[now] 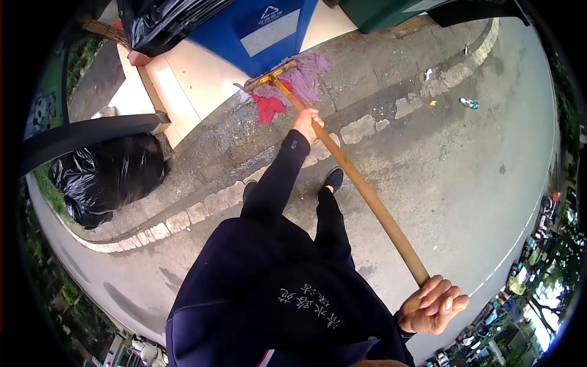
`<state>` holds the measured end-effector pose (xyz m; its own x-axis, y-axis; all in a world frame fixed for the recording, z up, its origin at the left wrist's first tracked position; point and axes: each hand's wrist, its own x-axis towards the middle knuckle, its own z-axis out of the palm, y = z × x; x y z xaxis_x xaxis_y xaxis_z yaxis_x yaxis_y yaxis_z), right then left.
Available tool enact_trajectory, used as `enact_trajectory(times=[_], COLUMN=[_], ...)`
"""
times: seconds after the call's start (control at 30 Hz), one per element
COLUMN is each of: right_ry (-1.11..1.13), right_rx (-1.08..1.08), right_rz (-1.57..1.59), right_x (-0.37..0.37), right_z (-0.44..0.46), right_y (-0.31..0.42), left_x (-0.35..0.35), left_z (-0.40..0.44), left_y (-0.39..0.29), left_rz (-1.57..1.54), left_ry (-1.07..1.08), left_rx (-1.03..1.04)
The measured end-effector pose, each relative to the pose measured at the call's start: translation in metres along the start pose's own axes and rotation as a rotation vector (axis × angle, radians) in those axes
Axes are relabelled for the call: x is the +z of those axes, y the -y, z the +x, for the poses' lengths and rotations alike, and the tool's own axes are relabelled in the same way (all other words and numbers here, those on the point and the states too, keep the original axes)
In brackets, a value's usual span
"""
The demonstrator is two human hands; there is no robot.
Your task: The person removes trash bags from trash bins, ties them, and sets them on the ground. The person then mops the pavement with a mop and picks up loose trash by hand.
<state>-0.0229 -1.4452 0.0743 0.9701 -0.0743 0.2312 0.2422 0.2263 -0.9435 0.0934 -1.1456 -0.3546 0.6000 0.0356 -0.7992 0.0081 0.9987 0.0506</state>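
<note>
A mop with a long wooden handle [370, 194] runs from the lower right up to the blue bin. My left hand [307, 125] is wrapped round the handle's lower part, arm stretched forward. At the handle's top end, my right hand [435, 304] is closed around it, close to my right side. The mop's yellow and brown crosspiece [269, 77] rests beside the bin's base. Purple cloth [310, 72] and red cloth [269, 109] spread from it over the wet pavement.
The blue bin [247, 40] stands on pale tiles, with a dark green bin [382, 12] to its right. A full black garbage bag [113, 174] lies at left, near a dark curved bar [92, 136]. Broken kerb stones [358, 129] cross the ground; litter [469, 103] lies right.
</note>
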Motion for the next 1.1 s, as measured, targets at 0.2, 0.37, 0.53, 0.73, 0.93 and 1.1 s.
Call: enact_trajectory(times=[0.2,0.37,0.53,0.73,0.93,1.1], right_ry=[-0.223,-0.244,-0.302,-0.437,-0.459,-0.721], right_rx=[-0.217,-0.202,-0.018,0.160,0.020,0.043], right_rz=[0.125,0.339,0.229,-0.018,0.033,-0.012], right_x=[-0.159,-0.220,-0.158,-0.053,-0.111,-0.141], right_z=[0.035,0.052,0.033,-0.041,-0.090,-0.091], right_y=[0.080,0.094,0.043,-0.022,0.067,0.111], left_x=[0.080,0.116,0.074,-0.015,-0.073,-0.134], left_z=[-0.101,-0.153,-0.093,-0.023,-0.099,-0.120], left_y=[0.098,0.126,0.093,0.049,0.108,0.138], left_rz=[-0.007,0.037,0.065,0.124,-0.033,-0.142], left_ry=[-0.087,-0.112,-0.203,-0.313,-0.155,0.061], left_rx=[-0.258,-0.143,0.103,0.162,-0.071,-0.188])
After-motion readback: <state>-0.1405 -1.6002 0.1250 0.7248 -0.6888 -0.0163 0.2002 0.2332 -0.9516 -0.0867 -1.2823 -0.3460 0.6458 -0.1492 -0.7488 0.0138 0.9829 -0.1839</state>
